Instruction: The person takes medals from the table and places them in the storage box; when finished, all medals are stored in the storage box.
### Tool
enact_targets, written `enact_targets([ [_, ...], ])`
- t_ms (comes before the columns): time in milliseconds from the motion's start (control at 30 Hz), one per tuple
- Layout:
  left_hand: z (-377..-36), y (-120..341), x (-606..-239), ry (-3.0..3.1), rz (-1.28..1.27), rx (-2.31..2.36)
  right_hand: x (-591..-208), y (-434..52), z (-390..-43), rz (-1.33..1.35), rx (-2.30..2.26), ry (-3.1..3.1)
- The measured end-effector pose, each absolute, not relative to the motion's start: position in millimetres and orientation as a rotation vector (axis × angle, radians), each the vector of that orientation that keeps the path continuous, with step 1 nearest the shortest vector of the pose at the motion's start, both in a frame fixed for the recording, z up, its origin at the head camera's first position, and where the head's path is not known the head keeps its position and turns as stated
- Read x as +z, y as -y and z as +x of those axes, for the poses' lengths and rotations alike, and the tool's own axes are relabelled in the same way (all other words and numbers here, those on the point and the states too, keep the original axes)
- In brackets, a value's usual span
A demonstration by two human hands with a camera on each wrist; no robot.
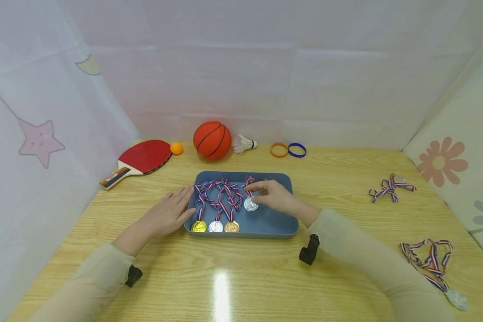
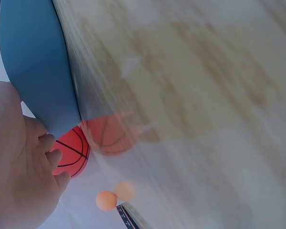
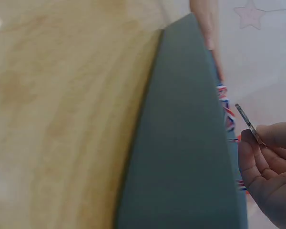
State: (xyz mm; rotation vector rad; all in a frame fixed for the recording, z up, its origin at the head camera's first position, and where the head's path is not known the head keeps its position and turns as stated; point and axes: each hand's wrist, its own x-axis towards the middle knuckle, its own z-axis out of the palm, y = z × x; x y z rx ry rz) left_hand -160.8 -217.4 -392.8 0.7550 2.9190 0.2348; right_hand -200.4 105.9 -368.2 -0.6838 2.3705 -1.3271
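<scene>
A blue-grey tray (image 1: 265,226) sits on the wooden table. Inside at its left lie a gold medal (image 1: 199,226), a silver medal (image 1: 215,226) and a bronze medal (image 1: 231,226), side by side along the near wall with striped ribbons behind them. My right hand (image 1: 274,197) reaches over the tray and pinches another silver medal (image 1: 251,204) by its edge; in the right wrist view this medal (image 3: 248,121) is seen edge-on between thumb and fingers. My left hand (image 1: 170,212) rests with straight fingers against the tray's left side.
Along the back are a red table tennis paddle (image 1: 146,156), an orange ball (image 1: 176,148), a small basketball (image 1: 212,140), a shuttlecock (image 1: 244,143), an orange wristband (image 1: 279,150) and a blue wristband (image 1: 297,150). At right lie a ribboned medal (image 1: 455,298) and a bunched striped ribbon (image 1: 386,190).
</scene>
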Motion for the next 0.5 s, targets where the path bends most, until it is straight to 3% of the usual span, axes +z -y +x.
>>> enact_targets([
  [267, -160.3, 217.5, -391.7, -2.932, 0.778, 0.235, -393.8, -97.4, -189.3, -0.839, -1.242, -2.337],
  [500, -159.5, 218.0, -390.9, -2.943, 0.796, 0.234, -394.6, -93.1, -177.1, -0.848, -1.131, -2.329],
])
